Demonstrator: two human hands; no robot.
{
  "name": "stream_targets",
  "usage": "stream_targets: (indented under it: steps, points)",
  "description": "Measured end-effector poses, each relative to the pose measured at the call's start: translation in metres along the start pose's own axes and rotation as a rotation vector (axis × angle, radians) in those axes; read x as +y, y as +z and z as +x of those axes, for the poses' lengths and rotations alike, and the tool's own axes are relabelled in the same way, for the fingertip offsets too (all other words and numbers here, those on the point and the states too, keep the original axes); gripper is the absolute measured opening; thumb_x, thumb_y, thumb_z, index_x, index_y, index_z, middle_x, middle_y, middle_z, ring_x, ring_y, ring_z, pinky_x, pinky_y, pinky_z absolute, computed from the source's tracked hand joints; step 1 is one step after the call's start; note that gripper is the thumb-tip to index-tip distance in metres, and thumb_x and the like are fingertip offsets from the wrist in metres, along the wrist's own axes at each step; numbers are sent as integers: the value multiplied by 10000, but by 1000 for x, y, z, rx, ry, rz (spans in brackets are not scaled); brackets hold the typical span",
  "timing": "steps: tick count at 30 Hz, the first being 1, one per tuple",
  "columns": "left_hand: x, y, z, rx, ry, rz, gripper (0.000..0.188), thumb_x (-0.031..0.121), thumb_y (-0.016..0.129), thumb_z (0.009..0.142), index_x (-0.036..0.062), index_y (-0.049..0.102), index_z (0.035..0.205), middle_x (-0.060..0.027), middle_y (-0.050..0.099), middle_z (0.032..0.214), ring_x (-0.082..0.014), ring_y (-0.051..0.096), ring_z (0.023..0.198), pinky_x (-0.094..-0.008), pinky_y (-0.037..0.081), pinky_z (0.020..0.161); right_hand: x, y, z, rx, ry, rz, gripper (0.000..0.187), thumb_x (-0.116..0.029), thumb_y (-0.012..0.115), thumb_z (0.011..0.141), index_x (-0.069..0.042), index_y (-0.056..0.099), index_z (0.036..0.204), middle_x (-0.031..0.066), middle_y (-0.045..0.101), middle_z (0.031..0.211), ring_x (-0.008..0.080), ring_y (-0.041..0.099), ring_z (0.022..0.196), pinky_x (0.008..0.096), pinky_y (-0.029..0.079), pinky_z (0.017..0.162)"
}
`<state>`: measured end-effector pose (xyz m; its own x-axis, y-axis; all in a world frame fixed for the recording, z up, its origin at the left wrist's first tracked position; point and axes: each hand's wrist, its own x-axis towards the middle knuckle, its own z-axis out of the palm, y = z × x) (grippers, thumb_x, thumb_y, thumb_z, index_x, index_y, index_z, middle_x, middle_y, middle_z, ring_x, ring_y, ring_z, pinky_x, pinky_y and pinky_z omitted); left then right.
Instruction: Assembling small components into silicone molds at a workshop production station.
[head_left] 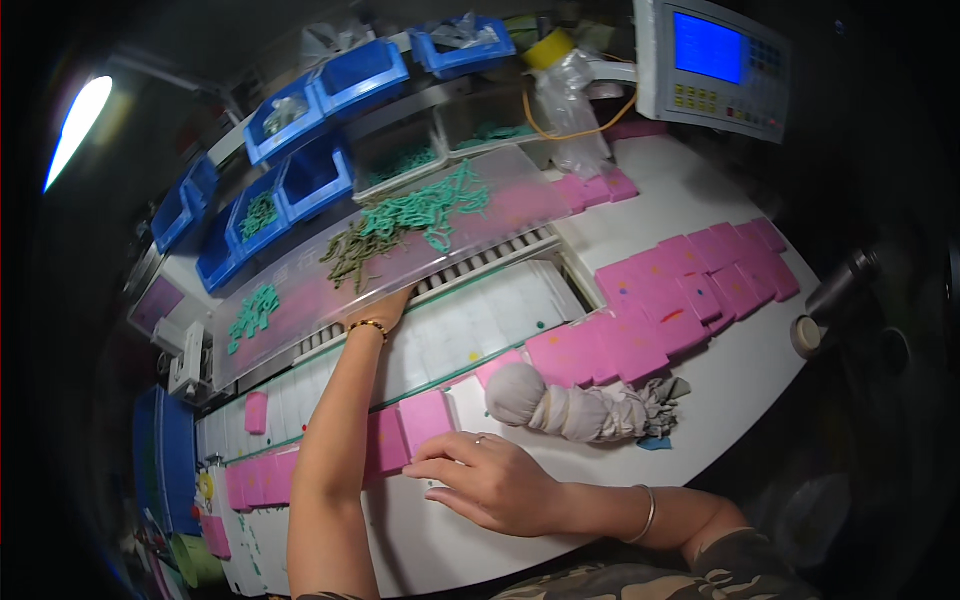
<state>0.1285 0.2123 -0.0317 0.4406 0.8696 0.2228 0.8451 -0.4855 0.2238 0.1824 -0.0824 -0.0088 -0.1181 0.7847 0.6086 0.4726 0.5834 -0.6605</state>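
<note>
My left hand (pixel 385 312) reaches forward under a clear sheet (pixel 540 190), beside a row of dark slots. Its fingers are hidden there. A beaded bracelet (pixel 370 325) circles the wrist. My right hand (pixel 495 482) hovers low over the near side, fingers loosely bent and apart, with nothing visible in them. Its fingertips are close to a pink block (pixel 426 415) in a row of such blocks; whether they touch, I cannot tell. Between the arms and the clear sheet runs a long white strip (pixel 450 320) with a green edge.
Green and olive small pieces (pixel 430 210) lie heaped on the clear sheet. Blue bins (pixel 315 180) stand behind. Many pink blocks (pixel 640 320) overlap at right, near a wrapped cloth bundle (pixel 590 412). A control panel (pixel 710 65) with a blue screen hangs at upper right.
</note>
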Motion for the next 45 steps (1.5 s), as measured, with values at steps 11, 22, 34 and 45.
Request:
stream_targets:
  steps: [11, 22, 34, 45]
  points:
    - [-19, -1, -42, -141, -288, 180, 824, 680, 500, 852, 133, 394, 1459, -188, 398, 1479, -349, 331, 1390, -504, 165, 1151, 0, -38, -2, 161, -90, -61, 387, -109, 670, 824, -35, 558, 1187, 130, 555, 1115, 308, 590, 990, 403, 480, 797]
    - [17, -86, -188, -79, 292, -410, 494, 256, 603, 918, 60, 468, 1350, -226, 348, 1477, -380, 307, 1385, -485, 231, 1137, 49, -236, -66, 264, 483, -785, 661, -54, 766, 704, -61, 509, 1313, 140, 569, 1270, 302, 544, 1189, 373, 431, 1024]
    - [48, -96, -226, -71, 502, -670, 458, 101, 644, 868, 29, 512, 1301, -215, 509, 1352, -395, 451, 1300, -447, 355, 1080, 81, -285, -82, -271, 777, -435, 868, -30, 768, 594, -48, 434, 1395, 133, 453, 1372, 285, 446, 1282, 332, 364, 1085]
    - [62, -97, -253, -261, 341, -1132, 413, 16, 620, 900, -21, 517, 1297, -165, 575, 1263, -227, 584, 1158, -331, 528, 889, -3, -197, -40, 4, 261, -860, 753, -91, 756, 657, -38, 450, 1343, 179, 517, 1250, 375, 500, 1183, 440, 427, 997]
